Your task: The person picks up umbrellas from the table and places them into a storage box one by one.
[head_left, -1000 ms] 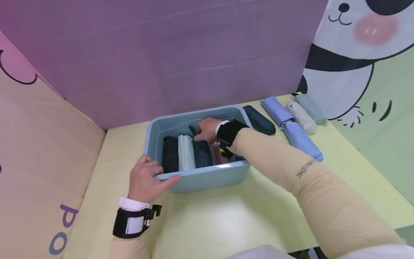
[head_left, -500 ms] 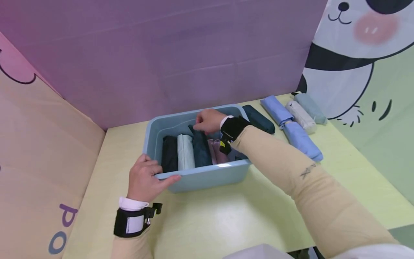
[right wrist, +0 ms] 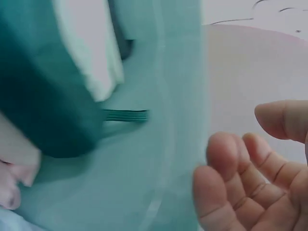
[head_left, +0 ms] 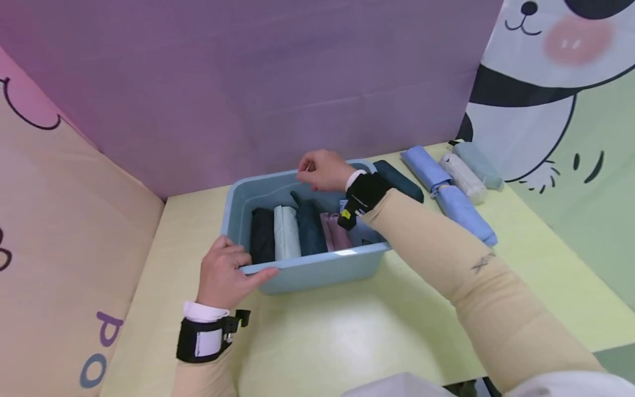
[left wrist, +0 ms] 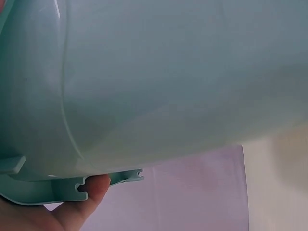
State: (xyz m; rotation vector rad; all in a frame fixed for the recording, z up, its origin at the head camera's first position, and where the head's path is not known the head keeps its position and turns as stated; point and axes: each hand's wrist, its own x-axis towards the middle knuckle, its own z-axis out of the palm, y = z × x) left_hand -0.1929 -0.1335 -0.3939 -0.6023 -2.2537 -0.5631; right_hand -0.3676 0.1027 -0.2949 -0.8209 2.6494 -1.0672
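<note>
My left hand [head_left: 224, 274] grips the front left corner of a blue-grey plastic bin [head_left: 317, 274], fingers over the rim and thumb along the front. In the left wrist view, a fingertip [left wrist: 98, 186] curls under the rim. My right hand [head_left: 324, 170] is raised over the bin's back rim, fingers loosely bent, holding nothing in the right wrist view. Inside stand folded umbrellas in a row: black [head_left: 262, 235], pale grey-blue [head_left: 286, 234], dark teal [head_left: 311, 229] with a strap loop [right wrist: 126, 115], pink [head_left: 335, 232], then a grey-blue item [head_left: 361, 231] partly hidden by my wrist.
Right of the bin lie a dark teal folded umbrella [head_left: 399, 181], a long blue one [head_left: 448, 196] with a band at its middle, a whitish one [head_left: 463, 177] and a pale teal one [head_left: 478, 164]. A purple backdrop [head_left: 238, 99] rises behind the table [head_left: 347, 342].
My right hand has let go of the dark teal umbrella and risen out of the bin toward the back rim. My left hand stays on the bin's corner.
</note>
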